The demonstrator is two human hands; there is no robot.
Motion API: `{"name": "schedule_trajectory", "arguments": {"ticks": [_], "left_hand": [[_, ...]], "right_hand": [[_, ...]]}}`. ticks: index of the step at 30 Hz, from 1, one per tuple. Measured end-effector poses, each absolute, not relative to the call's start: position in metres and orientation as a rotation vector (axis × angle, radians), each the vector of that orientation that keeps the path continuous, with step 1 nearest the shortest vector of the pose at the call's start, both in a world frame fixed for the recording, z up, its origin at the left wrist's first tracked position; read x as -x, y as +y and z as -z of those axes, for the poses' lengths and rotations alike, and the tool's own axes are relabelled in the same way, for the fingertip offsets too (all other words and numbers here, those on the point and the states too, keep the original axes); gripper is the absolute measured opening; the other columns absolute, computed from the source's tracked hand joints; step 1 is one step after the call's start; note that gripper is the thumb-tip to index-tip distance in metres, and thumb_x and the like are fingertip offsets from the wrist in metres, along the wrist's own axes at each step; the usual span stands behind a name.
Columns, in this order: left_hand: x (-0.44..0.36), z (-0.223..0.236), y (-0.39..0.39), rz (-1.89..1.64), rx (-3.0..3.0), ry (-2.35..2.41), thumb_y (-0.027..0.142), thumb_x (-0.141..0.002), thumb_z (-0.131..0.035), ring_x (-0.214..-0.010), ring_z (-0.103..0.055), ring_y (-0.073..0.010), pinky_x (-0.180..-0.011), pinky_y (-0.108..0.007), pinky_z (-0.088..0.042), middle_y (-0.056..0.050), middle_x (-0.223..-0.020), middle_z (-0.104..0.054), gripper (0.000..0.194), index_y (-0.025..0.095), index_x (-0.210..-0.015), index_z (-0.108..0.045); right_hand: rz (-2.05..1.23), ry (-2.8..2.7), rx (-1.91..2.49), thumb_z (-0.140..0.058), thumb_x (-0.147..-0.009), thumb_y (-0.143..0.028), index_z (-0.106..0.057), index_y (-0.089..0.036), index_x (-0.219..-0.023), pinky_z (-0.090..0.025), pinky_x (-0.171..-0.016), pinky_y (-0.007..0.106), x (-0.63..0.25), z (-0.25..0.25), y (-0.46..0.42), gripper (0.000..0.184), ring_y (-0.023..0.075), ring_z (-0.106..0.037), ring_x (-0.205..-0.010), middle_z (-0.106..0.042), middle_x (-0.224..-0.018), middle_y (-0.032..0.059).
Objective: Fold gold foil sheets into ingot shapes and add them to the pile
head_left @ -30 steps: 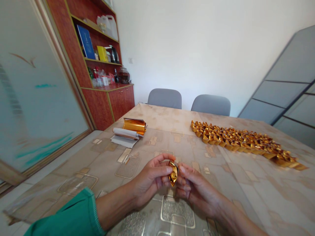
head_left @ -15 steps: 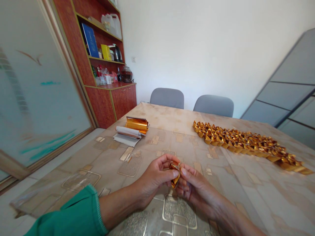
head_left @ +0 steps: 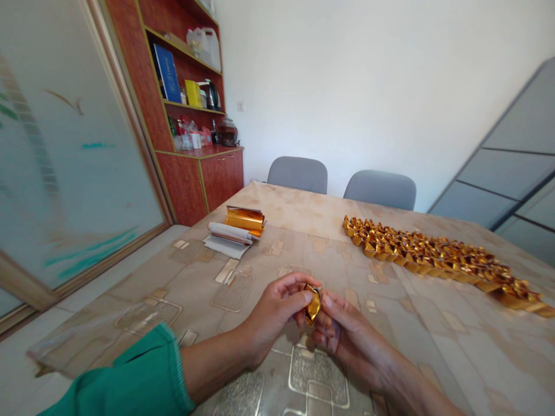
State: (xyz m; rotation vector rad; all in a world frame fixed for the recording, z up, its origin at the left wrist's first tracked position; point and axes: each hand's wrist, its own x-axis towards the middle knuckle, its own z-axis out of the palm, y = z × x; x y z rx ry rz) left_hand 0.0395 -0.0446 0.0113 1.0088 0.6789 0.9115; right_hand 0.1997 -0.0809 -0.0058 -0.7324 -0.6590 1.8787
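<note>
A small piece of folded gold foil is pinched between my left hand and my right hand, just above the patterned tablecloth. Its lower part curves, and my fingertips hide some of it. Farther right lies a long band of folded gold foil ingots, well away from both hands. Beyond my left hand, a curled roll of gold foil rests on white paper sheets.
A red-brown wooden cabinet with bottles and a kettle stands beyond the table's left corner. Two grey chairs stand at the far edge. A frosted glass door runs along the left, and a grey panelled partition leans at the right.
The foil piece has turned between my fingers and looks more tightly curled. The whole scene has shifted slightly right in view as my head turned.
</note>
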Motion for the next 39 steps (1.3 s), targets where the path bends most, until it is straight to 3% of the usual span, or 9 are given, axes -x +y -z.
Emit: {"name": "schedule_trajectory", "arguments": {"ticks": [9,14,20,26,29,35,39], "left_hand": [[-0.037,-0.008,-0.042,-0.858,-0.895,0.532,0.036,-0.079,-0.077,-0.06,-0.052,-0.0079,-0.057,-0.02,-0.038,-0.001,-0.08,-0.064,0.031,0.017,-0.102,-0.07],[-0.034,-0.004,-0.037,-0.751,-0.699,0.397,0.025,-0.08,-0.075,-0.063,-0.059,-0.0097,-0.062,-0.022,-0.044,-0.006,-0.094,-0.069,0.035,0.018,-0.113,-0.065],[-0.035,-0.006,-0.038,-0.761,-0.733,0.451,0.022,-0.075,-0.08,-0.056,-0.054,-0.0057,-0.058,-0.02,-0.041,-0.003,-0.088,-0.068,0.039,0.016,-0.111,-0.065],[-0.036,-0.006,-0.04,-0.773,-0.844,0.602,0.025,-0.072,-0.081,-0.056,-0.05,-0.0058,-0.058,-0.019,-0.037,0.002,-0.072,-0.062,0.027,0.016,-0.091,-0.063],[-0.036,-0.006,-0.039,-0.763,-0.854,0.656,0.024,-0.072,-0.08,-0.056,-0.05,-0.0062,-0.058,-0.02,-0.036,0.003,-0.07,-0.061,0.025,0.017,-0.089,-0.062],[-0.033,-0.008,-0.036,-0.722,-0.893,0.592,0.027,-0.076,-0.073,-0.059,-0.05,-0.0077,-0.061,-0.023,-0.04,-0.001,-0.086,-0.065,0.038,0.02,-0.113,-0.066],[-0.033,-0.004,-0.034,-0.801,-1.136,0.607,0.018,-0.067,-0.079,-0.077,-0.056,-0.0133,-0.07,-0.025,-0.043,-0.005,-0.105,-0.065,0.057,0.021,-0.122,-0.065]], "right_hand": [[-1.855,-0.659,0.744,-0.082,-0.079,-0.04,-0.067,-0.017,-0.083,-0.041,-0.059,0.021,-0.2,0.004,-0.081,0.028,0.0098,-0.053,-0.063,-0.048,-0.061,-0.0057],[-1.844,-0.619,0.742,-0.081,-0.079,-0.041,-0.068,-0.016,-0.082,-0.042,-0.061,0.023,-0.205,0.006,-0.08,0.028,0.0104,-0.052,-0.063,-0.053,-0.064,-0.0039],[-1.848,-0.601,0.712,-0.083,-0.077,-0.038,-0.068,-0.016,-0.079,-0.04,-0.06,0.022,-0.204,0.004,-0.08,0.027,0.0096,-0.053,-0.06,-0.05,-0.06,-0.0057],[-1.829,-0.746,0.814,-0.079,-0.081,-0.043,-0.068,-0.016,-0.084,-0.037,-0.057,0.021,-0.2,0.004,-0.08,0.03,0.0067,-0.039,-0.052,-0.048,-0.056,-0.007],[-1.828,-0.756,0.835,-0.08,-0.08,-0.043,-0.068,-0.015,-0.085,-0.037,-0.057,0.022,-0.2,0.006,-0.08,0.03,0.0072,-0.04,-0.053,-0.048,-0.057,-0.0065],[-1.895,-0.57,0.745,-0.084,-0.077,-0.035,-0.067,-0.016,-0.081,-0.038,-0.059,0.022,-0.209,0.009,-0.075,0.026,0.0065,-0.042,-0.052,-0.05,-0.057,-0.0071],[-1.948,-0.497,0.691,-0.086,-0.074,-0.034,-0.067,-0.015,-0.083,-0.037,-0.056,0.021,-0.217,0.011,-0.071,0.029,0.006,-0.04,-0.05,-0.048,-0.054,-0.0082]]}}
